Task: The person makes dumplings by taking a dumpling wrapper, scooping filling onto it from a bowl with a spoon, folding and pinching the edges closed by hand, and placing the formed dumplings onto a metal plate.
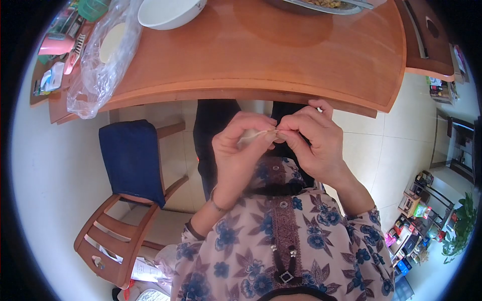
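Note:
My left hand (236,140) and my right hand (315,139) meet in front of my lap, just beyond the table's near edge. Both have thumb and fingers pinched on a thin, pale dumpling wrapper (249,134), whose edge shows between them. Most of the wrapper is covered by my fingers, so any filling inside is hidden. At the table's left, a clear plastic bag (92,83) holds pale round wrappers (113,43). A white bowl (168,14) stands at the far left. A metal dish of chopped filling (326,4) is partly cut off at the top.
The brown wooden table (226,60) curves across in front of me. A chair with a dark blue cover (131,163) stands at the left. Pink and green items (56,46) crowd the table's left end. Shelves with packages (406,231) and a plant (461,228) are at the right.

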`<action>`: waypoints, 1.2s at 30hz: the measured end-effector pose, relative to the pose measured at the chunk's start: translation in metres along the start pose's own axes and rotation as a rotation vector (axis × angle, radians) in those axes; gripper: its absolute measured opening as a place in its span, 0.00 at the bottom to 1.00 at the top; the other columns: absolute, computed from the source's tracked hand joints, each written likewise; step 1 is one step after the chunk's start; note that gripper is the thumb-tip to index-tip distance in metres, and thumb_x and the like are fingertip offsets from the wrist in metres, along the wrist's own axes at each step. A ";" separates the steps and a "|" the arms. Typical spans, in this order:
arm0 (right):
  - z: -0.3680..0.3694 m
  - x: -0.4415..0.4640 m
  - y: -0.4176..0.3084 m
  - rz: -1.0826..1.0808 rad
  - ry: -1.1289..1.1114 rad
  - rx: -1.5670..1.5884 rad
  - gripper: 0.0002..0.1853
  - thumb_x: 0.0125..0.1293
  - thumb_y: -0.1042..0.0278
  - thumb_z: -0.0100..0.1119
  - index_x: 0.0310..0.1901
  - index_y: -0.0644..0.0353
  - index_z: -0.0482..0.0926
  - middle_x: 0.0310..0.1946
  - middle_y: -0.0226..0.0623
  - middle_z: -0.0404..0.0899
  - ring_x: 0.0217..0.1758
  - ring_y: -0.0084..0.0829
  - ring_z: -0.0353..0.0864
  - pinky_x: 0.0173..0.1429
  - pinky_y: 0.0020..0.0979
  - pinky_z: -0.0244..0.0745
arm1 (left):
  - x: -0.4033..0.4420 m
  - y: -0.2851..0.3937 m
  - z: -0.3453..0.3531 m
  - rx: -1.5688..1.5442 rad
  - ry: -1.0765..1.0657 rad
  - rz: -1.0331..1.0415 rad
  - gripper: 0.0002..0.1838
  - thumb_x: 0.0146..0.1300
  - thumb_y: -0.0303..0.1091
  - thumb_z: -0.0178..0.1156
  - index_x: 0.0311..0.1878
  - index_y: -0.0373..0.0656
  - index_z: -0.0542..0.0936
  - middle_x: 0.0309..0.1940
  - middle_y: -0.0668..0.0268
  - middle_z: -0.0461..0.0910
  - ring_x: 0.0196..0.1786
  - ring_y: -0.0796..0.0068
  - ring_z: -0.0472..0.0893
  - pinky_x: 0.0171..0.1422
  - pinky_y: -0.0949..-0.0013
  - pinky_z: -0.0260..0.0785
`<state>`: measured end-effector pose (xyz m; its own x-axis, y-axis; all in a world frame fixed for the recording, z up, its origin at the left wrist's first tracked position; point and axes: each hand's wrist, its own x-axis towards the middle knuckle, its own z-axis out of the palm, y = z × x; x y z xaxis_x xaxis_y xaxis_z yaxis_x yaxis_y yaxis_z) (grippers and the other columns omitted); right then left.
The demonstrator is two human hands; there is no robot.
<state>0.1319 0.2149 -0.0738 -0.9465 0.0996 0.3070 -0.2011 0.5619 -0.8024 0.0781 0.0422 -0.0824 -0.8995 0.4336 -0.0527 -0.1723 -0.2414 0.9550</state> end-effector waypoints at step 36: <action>0.013 0.000 0.009 -0.120 0.073 -0.029 0.12 0.60 0.66 0.73 0.46 0.51 0.88 0.38 0.27 0.84 0.43 0.29 0.82 0.67 0.42 0.64 | -0.006 0.002 -0.005 0.144 -0.012 0.029 0.23 0.65 0.16 0.60 0.62 0.38 0.69 0.55 0.60 0.79 0.53 0.77 0.80 0.58 0.73 0.75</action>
<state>0.1267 0.2094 -0.0873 -0.8950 0.0885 0.4373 -0.3039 0.5967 -0.7427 0.0811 0.0348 -0.0814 -0.8984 0.4387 -0.0223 -0.0867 -0.1274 0.9881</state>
